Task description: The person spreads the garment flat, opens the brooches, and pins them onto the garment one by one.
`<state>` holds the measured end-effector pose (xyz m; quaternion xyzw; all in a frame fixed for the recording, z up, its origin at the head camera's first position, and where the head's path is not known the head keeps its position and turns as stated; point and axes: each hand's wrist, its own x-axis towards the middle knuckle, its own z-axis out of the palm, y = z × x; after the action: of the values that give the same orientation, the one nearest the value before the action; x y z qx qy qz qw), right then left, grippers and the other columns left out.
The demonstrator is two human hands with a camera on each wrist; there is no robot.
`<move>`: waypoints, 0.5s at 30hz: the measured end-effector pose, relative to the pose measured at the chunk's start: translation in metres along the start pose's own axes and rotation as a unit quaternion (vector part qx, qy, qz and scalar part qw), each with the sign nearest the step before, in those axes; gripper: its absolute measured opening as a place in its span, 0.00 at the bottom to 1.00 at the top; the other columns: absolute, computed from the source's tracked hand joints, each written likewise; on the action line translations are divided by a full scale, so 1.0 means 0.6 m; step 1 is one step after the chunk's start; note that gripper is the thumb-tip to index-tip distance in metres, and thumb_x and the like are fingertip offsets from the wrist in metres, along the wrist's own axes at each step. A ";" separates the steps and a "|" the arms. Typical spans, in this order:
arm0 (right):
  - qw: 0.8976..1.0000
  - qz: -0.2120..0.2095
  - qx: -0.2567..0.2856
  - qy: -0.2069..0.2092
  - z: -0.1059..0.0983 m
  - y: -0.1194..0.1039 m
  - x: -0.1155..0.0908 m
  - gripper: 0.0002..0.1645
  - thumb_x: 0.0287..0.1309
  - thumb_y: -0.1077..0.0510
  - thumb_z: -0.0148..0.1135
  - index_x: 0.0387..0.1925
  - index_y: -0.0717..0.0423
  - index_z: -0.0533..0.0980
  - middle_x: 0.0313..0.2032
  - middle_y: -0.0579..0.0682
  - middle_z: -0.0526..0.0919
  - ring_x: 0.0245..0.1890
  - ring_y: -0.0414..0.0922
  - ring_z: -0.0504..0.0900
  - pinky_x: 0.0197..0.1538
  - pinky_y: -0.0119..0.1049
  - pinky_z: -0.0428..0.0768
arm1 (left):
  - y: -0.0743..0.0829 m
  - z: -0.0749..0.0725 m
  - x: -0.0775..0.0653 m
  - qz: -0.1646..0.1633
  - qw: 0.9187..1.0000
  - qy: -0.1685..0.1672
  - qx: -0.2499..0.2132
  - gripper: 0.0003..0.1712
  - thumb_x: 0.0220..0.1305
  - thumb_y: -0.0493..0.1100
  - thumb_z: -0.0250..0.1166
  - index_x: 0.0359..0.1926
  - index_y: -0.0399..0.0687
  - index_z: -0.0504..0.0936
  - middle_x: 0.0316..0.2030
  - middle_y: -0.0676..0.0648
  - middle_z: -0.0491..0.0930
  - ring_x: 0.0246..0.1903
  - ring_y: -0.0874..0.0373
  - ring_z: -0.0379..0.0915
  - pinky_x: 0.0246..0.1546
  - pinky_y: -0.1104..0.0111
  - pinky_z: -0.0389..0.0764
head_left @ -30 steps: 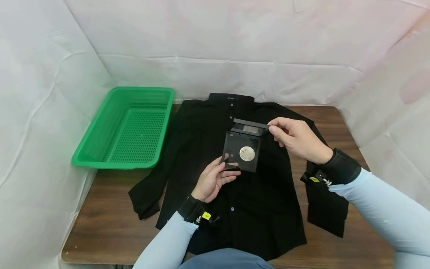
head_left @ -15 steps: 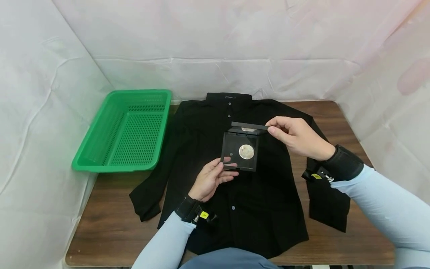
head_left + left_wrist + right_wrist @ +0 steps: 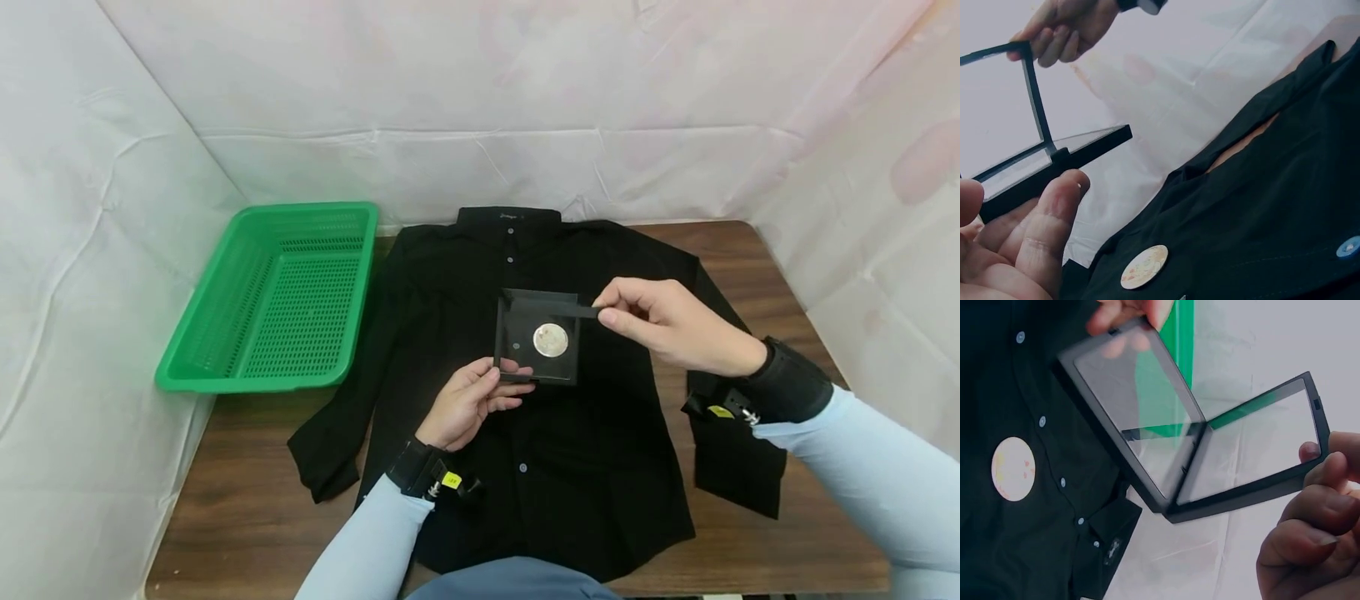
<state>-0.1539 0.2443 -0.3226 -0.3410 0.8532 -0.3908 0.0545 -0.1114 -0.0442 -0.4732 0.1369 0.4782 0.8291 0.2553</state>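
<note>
Grips the near left corner of a hinged, black-framed clear case (image 3: 517, 329) between thumb and fingers of the left hand (image 3: 467, 406), and pinches a corner of its raised lid (image 3: 566, 309) with the right hand (image 3: 660, 323). Holds the case partly open in the air above a black shirt (image 3: 585, 483) spread on a wooden table (image 3: 232, 500). Has a pale disc (image 3: 1013, 469) on the shirt beneath, apart from the case, perhaps a coin, too blurred to tell. Has a green basket (image 3: 243, 386) toward the far left.
</note>
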 end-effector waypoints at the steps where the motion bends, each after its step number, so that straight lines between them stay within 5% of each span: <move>1: 1.000 -0.005 -0.005 -0.002 0.005 -0.002 -0.002 0.10 0.66 0.64 0.57 0.42 0.45 0.76 0.22 0.39 0.70 0.15 0.36 0.64 0.18 0.30 0.64 | 0.000 0.000 0.000 0.000 1.000 -0.001 -0.004 0.20 0.77 0.42 0.44 0.58 0.29 0.65 0.61 0.30 0.69 0.57 0.43 0.72 0.50 0.63 0.78; 8: 0.994 -0.075 -0.083 0.015 0.046 -0.009 -0.010 0.09 0.62 0.64 0.61 0.40 0.46 0.77 0.22 0.35 0.68 0.18 0.31 0.64 0.22 0.24 0.65 | 0.003 -0.003 0.000 0.010 1.000 -0.002 -0.029 0.25 0.77 0.43 0.44 0.62 0.24 0.60 0.61 0.32 0.70 0.58 0.43 0.71 0.51 0.62 0.78; 15: 0.969 -0.168 -0.175 0.050 0.087 0.009 -0.011 0.03 0.66 0.57 0.58 0.37 0.51 0.77 0.26 0.38 0.73 0.23 0.32 0.68 0.28 0.24 0.70 | 0.010 -0.003 -0.004 0.049 0.997 -0.033 -0.058 0.25 0.78 0.49 0.40 0.65 0.38 0.67 0.60 0.35 0.72 0.58 0.39 0.70 0.52 0.59 0.77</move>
<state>-0.1329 0.2179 -0.3636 -0.4637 0.8406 -0.2552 -0.1147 -0.1120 -0.0492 -0.4690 0.1725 0.4136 0.8618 0.2378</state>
